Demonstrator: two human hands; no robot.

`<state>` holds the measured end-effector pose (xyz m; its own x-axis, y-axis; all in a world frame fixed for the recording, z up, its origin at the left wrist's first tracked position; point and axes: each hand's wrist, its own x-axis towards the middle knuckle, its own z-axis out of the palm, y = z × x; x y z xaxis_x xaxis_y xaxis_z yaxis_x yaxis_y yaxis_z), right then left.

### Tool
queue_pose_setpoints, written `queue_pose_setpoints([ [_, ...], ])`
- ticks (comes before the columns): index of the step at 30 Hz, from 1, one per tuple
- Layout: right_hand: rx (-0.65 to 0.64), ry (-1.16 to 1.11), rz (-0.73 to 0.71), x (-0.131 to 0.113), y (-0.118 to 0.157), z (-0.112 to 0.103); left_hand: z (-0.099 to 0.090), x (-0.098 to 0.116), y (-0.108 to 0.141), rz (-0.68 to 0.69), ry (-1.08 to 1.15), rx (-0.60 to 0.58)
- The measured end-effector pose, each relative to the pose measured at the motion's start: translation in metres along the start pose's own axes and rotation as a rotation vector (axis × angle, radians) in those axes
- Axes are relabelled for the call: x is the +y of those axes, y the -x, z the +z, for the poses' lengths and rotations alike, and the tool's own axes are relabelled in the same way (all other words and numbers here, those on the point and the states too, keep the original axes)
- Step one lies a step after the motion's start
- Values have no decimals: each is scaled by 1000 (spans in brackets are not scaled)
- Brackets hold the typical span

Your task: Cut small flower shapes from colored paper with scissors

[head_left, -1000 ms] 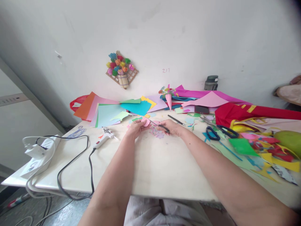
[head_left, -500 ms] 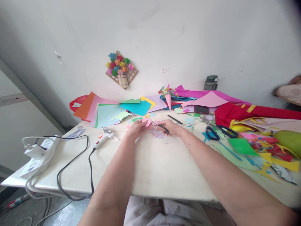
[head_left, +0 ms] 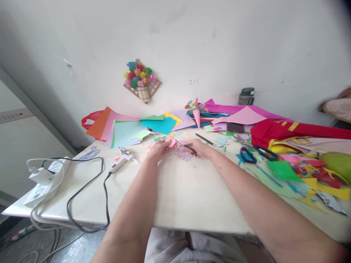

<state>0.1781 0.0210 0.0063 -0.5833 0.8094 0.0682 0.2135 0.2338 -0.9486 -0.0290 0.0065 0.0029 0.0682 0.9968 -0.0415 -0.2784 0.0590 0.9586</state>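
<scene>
While our left hand (head_left: 160, 149) pinches a small pink paper piece (head_left: 171, 141) between thumb and fingers, our right hand (head_left: 202, 149) is closed around the dark handle of a pair of small scissors (head_left: 191, 149). Their blades point left toward the paper, though we cannot tell at this size whether they touch it. We have both hands over the far half of the table (head_left: 192, 201), near its middle, with the pink piece held at the left fingertips. Just beneath and between our hands lies a scatter of little pastel cut-outs (head_left: 185, 157), and past the right hand a black pen (head_left: 205, 139) rests at a slant. Beyond the pen we see a pink paper cone (head_left: 196, 118) with small coloured shapes about its wide top. To our left sits a white glue gun (head_left: 120, 163), its black cord looping toward a white power strip (head_left: 56, 180). Overlapping coloured sheets (head_left: 124, 131) lie along the wall side behind it. To our right, large scissors (head_left: 256, 147) with dark blue handles lie spread near a heap of bright scraps (head_left: 312, 166).
</scene>
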Motion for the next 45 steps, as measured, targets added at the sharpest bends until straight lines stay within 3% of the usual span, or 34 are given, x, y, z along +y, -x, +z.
queue_pose_setpoints([
  [13, 17, -26, 45, 2, -2, 1, -6, -2, -5, 28, 18, 5],
  [19, -41, -36, 94, 6, -2, -2, -12, -3, -6, 69, -9, 7],
  [26, -46, -4, 182, -8, 6, 0, -13, -2, -4, 88, -104, -17],
  [34, -46, -15, 119, -16, 13, -6, -10, 3, 1, 12, -147, -109],
  [45, -54, 85, 49, 1, 1, -7, -9, 2, 2, 27, -116, -137],
])
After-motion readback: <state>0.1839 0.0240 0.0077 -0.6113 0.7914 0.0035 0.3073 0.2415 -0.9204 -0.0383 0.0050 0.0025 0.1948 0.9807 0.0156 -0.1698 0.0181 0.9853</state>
